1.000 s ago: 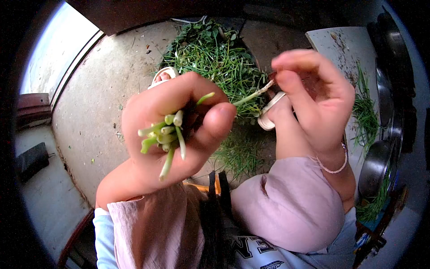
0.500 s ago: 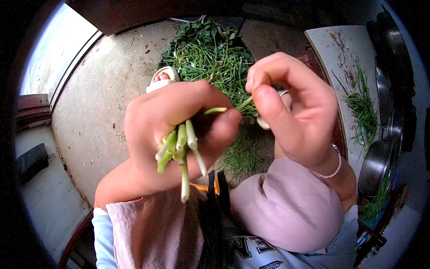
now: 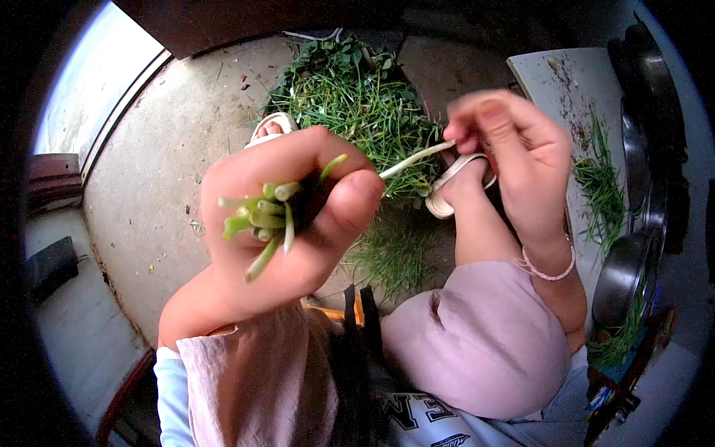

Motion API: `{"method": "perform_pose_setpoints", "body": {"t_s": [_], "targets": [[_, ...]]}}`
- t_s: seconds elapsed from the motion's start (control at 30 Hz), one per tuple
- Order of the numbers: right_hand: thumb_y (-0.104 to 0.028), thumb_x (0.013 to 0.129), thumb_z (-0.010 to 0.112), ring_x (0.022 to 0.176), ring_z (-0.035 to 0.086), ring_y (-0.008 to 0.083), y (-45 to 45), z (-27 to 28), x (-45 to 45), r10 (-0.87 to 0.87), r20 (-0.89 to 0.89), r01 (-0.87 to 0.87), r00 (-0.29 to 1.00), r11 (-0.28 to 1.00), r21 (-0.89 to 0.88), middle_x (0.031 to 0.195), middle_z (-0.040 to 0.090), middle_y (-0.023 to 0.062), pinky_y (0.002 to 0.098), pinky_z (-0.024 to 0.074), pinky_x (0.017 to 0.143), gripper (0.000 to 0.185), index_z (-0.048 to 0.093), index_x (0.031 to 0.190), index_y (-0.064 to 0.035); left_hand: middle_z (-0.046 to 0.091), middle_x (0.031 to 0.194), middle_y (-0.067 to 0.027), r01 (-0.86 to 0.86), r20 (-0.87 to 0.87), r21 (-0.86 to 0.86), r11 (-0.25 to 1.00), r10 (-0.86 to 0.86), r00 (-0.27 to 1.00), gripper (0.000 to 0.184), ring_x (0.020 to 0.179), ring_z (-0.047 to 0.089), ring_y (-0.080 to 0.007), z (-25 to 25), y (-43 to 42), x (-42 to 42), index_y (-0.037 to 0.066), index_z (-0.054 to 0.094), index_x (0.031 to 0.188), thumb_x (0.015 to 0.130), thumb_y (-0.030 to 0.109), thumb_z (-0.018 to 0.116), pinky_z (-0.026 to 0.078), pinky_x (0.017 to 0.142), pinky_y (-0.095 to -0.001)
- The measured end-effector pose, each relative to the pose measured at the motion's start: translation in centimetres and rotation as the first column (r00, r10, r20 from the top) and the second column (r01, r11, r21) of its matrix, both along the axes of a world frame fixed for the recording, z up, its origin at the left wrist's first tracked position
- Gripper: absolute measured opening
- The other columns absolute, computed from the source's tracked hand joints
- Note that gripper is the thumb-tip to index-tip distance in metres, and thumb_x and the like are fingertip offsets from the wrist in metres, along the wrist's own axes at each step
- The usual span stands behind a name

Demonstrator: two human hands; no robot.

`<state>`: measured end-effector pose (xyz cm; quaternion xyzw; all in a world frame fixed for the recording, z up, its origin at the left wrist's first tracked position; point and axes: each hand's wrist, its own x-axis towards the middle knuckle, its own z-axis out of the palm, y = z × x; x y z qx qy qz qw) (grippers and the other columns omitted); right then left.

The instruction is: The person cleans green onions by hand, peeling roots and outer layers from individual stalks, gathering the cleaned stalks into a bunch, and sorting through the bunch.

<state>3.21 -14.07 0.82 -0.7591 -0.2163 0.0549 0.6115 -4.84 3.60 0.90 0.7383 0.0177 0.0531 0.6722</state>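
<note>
My left hand (image 3: 275,208) is closed around a bunch of green stalks (image 3: 264,212), their cut-looking pale ends pointing toward me. One longer, whitish stalk (image 3: 417,158) sticks out between its thumb and forefinger to the right. At that stalk's far tip, my right hand (image 3: 514,141) has its fingers curled and pressed together. They are blurred, so whether they grip the tip or a thin strip is unclear. Beyond both hands a large heap of green grassy leaves and stalks (image 3: 357,97) lies on the floor.
A smaller patch of thin greens (image 3: 395,257) lies nearer my legs. To the right, more greens (image 3: 602,186) rest on a pale board (image 3: 573,71) beside metal pans (image 3: 622,272). My sandalled foot (image 3: 454,186) stands beside the heap on the concrete floor (image 3: 164,141).
My right hand has moved a little right and up, and more of the pale stalk shows between the hands. The bunch in my left hand has tilted, its ends now pointing further left.
</note>
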Motion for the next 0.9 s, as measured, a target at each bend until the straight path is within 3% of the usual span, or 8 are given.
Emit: {"method": "perform_pose_setpoints", "body": {"t_s": [0.17,0.27,0.37,0.43,0.57,0.67,0.77,0.9], "targets": [[-0.020,0.085,0.045,0.056,0.049,0.0064,0.0,0.3,-0.3,-0.008,-0.031,0.010,0.999,0.998,0.060,0.059,0.053,0.0016,0.0182,0.0388,0.051,0.027,0.055,0.071,0.0004,0.049,0.058,-0.0050,0.063,0.077,0.065,0.996,-0.068,0.995,0.023,0.053,0.045,-0.0113,0.1,0.5,0.4,0.000,0.048,0.062,0.074,0.019,0.054,0.038,0.050,-0.0234],[-0.039,0.082,0.044,0.043,0.045,0.0098,-0.4,0.5,-0.3,0.212,0.254,-0.185,0.944,0.975,-0.126,0.049,0.045,0.0035,0.0225,0.0335,0.040,0.045,0.046,0.056,-0.0032,0.050,0.058,-0.0043,0.055,0.025,0.004,0.998,-0.055,0.998,0.021,0.055,0.045,-0.0110,0.1,0.2,0.4,0.001,0.049,0.062,0.075,0.018,0.053,0.037,0.050,-0.0231],[-0.046,0.075,0.052,0.038,0.037,0.0123,0.0,1.3,-0.5,0.368,0.210,-0.295,0.906,0.903,-0.312,0.044,0.036,0.0035,0.0242,0.0278,0.037,0.047,0.044,0.054,-0.0045,0.049,0.058,-0.0040,0.084,-0.011,-0.053,0.995,-0.085,0.996,0.023,0.055,0.045,-0.0107,0.1,0.1,0.4,0.001,0.049,0.061,0.073,0.021,0.055,0.036,0.050,-0.0231],[-0.042,0.071,0.058,0.037,0.034,0.0142,0.6,1.1,-0.7,0.387,0.195,-0.335,0.901,0.908,-0.254,0.043,0.034,0.0035,0.0254,0.0261,0.037,0.044,0.043,0.053,-0.0047,0.049,0.056,-0.0043,0.114,0.066,0.013,0.993,-0.114,0.991,0.027,0.053,0.046,-0.0108,0.1,0.1,0.5,0.002,0.048,0.060,0.070,0.024,0.057,0.036,0.047,-0.0236],[-0.023,0.071,0.060,0.038,0.039,0.0202,1.2,0.6,-0.7,0.452,0.310,-0.388,0.837,0.888,-0.247,0.045,0.037,0.0062,0.0301,0.0298,0.038,0.031,0.044,0.053,-0.0048,0.049,0.055,-0.0044,0.208,-0.020,0.030,0.978,-0.207,0.978,0.030,0.050,0.046,-0.0104,-0.1,0.1,0.6,0.001,0.047,0.058,0.068,0.028,0.058,0.035,0.045,-0.0236],[-0.016,0.071,0.058,0.041,0.043,0.0242,1.3,0.8,-0.6,0.478,0.415,-0.364,0.774,0.872,-0.326,0.046,0.039,0.0078,0.0326,0.0326,0.039,0.024,0.044,0.054,-0.0050,0.049,0.054,-0.0042,0.217,0.033,-0.007,0.976,-0.217,0.976,0.021,0.049,0.046,-0.0102,-1.0,-0.4,0.5,0.001,0.048,0.059,0.069,0.018,0.056,0.036,0.045,-0.0235],[-0.013,0.069,0.058,0.042,0.044,0.0256,1.3,0.6,-0.7,0.402,0.565,-0.200,0.721,0.901,-0.386,0.046,0.040,0.0080,0.0335,0.0341,0.040,0.021,0.045,0.055,-0.0056,0.049,0.054,-0.0035,0.074,0.144,0.045,0.996,-0.080,0.986,0.009,0.049,0.046,-0.0098,-1.2,-0.8,0.5,0.001,0.048,0.060,0.067,0.006,0.052,0.037,0.045,-0.0236],[-0.007,0.070,0.056,0.041,0.042,0.0204,1.2,0.0,-0.3,0.301,0.596,-0.014,0.745,0.900,-0.436,0.048,0.042,0.0087,0.0303,0.0313,0.040,0.020,0.046,0.054,-0.0029,0.051,0.054,-0.0053,0.096,0.275,0.255,0.962,-0.168,0.947,0.005,0.049,0.048,-0.0111,-0.8,-0.2,0.8,0.001,0.051,0.059,0.063,-0.002,0.049,0.038,0.045,-0.0246]]}}
